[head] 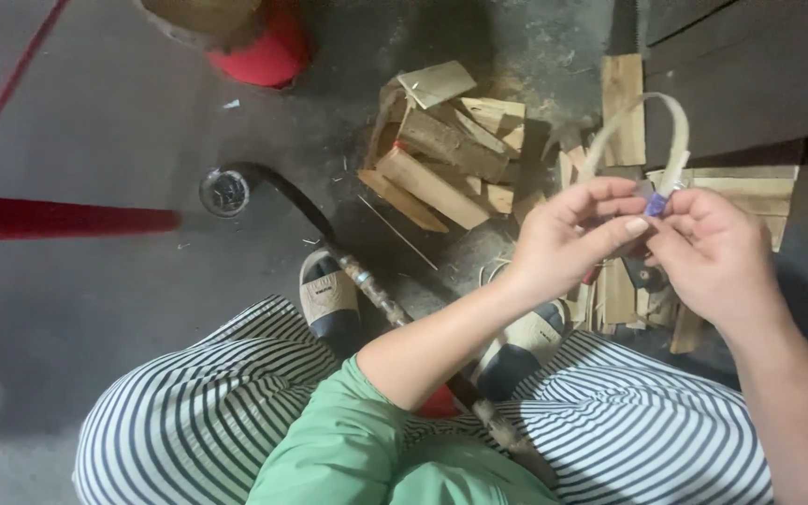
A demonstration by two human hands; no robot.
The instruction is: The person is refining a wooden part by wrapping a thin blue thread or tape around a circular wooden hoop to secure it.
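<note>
Step in hand: it looks like a binding or fastening step; both hands work at one small spot where a pale curved strip [675, 140] meets a small purple piece [656, 206], right of centre in the frame.
Left hand: the left hand [568, 238] is closed in a pinch, thumb and fingers pressed around the lower end of the strip, just beside the purple piece.
Right hand: the right hand [713, 252] is curled shut, its fingertips gripping the purple piece from the right side.
Where the strip lies: it rises from between the two hands and arches up and over toward the upper right of the frame, above the fingers.
Next move calls for: by my judgement, a steady pinch from one hand while the other works the purple piece; the strip is springy and could slip loose.
Around: a heap of split wood pieces [446, 140] sits on the floor [95, 140] upper centre, well apart from the hands; flat wood slats [624, 108] lie under and behind the hands; a dark curved stick [367, 281] runs between the sandalled feet [329, 299].
</note>
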